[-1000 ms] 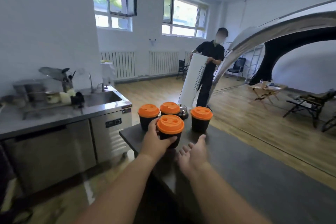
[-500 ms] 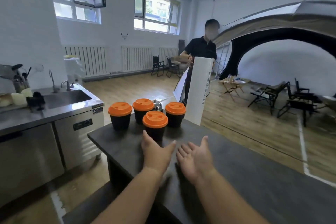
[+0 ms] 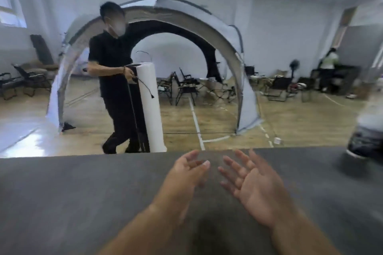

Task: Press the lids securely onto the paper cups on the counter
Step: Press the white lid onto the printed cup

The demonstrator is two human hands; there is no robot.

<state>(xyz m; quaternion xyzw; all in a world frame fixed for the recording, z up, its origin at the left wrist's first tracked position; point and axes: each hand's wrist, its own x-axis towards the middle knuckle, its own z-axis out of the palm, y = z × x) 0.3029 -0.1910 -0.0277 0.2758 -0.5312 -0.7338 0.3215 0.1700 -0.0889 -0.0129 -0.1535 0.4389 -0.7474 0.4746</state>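
Status: 0 paper cups and 0 lids in view, so I can't tell where they sit on the counter point(image 3: 83, 192), nor how many are sealed vs left. Left hand point(image 3: 186, 174) and right hand point(image 3: 255, 184) both hover over the counter's middle, near its far edge, side by side but apart. Fingers are loose and spread, the right palm is turned toward the left hand, and neither grips anything. No pressing going on. My read: either between cups or finished, can't pick which. Only 1 container visible: a blurred vessel point(image 3: 366, 138) at the counter's right end, pale top and dark lower band, too smeared to say what it is or what's in it. Beyond the counter's far edge, a person in black point(image 3: 116, 64) carries a tall white panel point(image 3: 151, 105) with a cable hanging off it. A grey arched tent point(image 3: 238, 51) stands behind, folding chairs point(image 3: 186, 87) under the arch. Checking that each lid rim is seated needs the cups in sight.
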